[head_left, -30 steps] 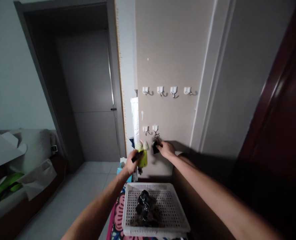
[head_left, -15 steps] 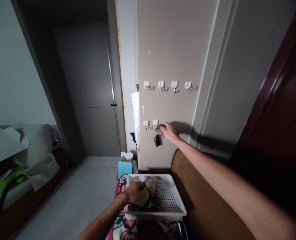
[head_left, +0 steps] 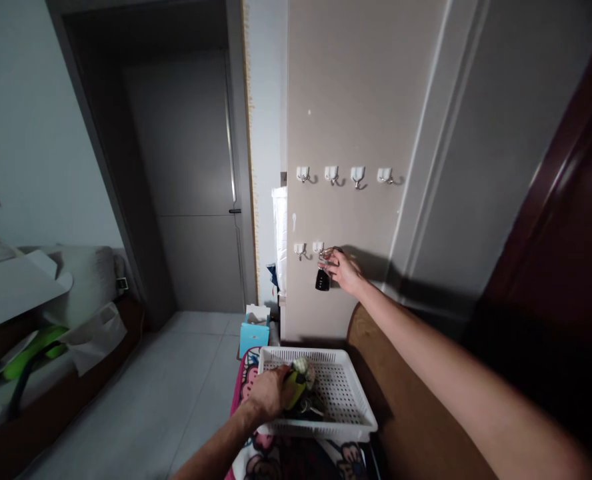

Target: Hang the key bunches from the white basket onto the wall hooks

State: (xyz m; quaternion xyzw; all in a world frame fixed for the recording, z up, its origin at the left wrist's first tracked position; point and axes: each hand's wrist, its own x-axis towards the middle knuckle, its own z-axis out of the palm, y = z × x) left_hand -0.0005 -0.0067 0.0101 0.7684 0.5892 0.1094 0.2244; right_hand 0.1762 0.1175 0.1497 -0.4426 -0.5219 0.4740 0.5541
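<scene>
My right hand (head_left: 344,269) reaches up to the lower row of wall hooks and pinches the ring of a black key fob (head_left: 322,279) that hangs at the second white hook (head_left: 319,247). My left hand (head_left: 267,396) is down in the white perforated basket (head_left: 349,413), fingers closed on a yellow-green and white keychain toy (head_left: 297,385). Dark keys and other small items lie in the basket beside that hand.
Four more white hooks (head_left: 343,175) sit in a row higher on the beige wall panel. A grey door (head_left: 191,180) stands to the left. A blue tissue box (head_left: 253,331) sits on the floor by the wall. A dark brown door (head_left: 566,220) fills the right.
My left hand dropped from the hooks down into the basket with the yellow-green toy. My right hand rose from the hanging fob's body to its ring at the hook.
</scene>
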